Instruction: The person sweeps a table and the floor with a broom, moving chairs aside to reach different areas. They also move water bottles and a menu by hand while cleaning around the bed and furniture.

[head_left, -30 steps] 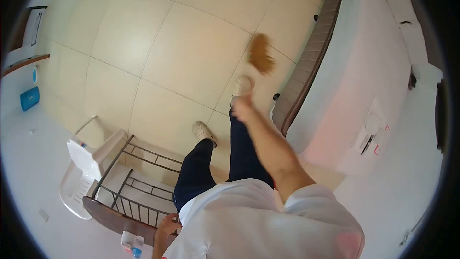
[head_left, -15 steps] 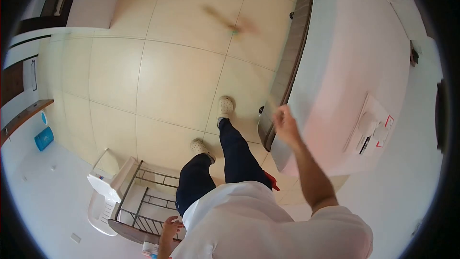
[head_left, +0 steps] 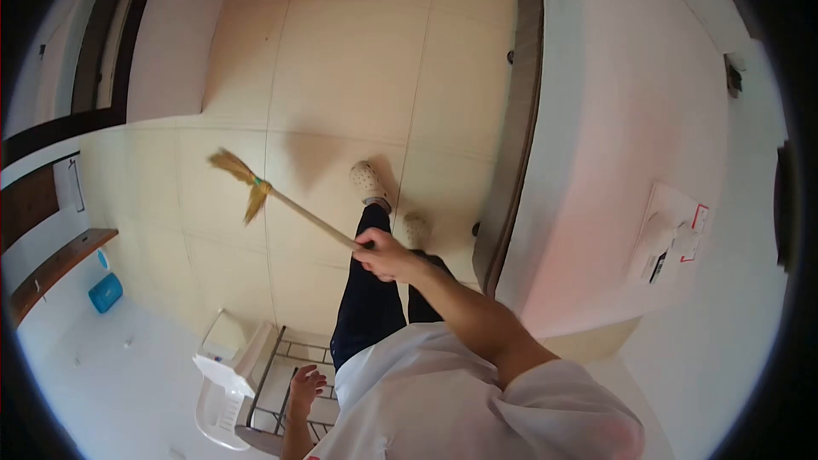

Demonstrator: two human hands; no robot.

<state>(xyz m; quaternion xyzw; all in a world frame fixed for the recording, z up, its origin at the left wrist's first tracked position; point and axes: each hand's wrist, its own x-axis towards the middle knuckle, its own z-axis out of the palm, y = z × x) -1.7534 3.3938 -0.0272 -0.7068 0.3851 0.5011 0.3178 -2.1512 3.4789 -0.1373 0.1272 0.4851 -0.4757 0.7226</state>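
My right hand [head_left: 388, 255] is wrapped round the handle of a straw broom [head_left: 311, 218], in front of my legs. Its pale stick slants up and left to splayed straw bristles, bound with a green tie, over the tiled floor [head_left: 341, 102]. Held low at my left side, my left hand [head_left: 308, 388] is empty with its fingers loosely apart. A metal-framed rack [head_left: 298, 349] lies right behind that hand in this view. Two light clogs show at my feet, the nearer one partly hidden by my right hand and leg.
Along the right runs a bed with a pale cover [head_left: 613, 136] and a dark frame [head_left: 520, 119], with a white packet [head_left: 669, 234] on top. A white plastic chair [head_left: 223, 409] stands at lower left. A blue bin [head_left: 106, 292] is near the left wall.
My right hand has swung left from beside the bed, bringing the broom across the floor to the left. My feet have stepped forward, and my left hand stays low.
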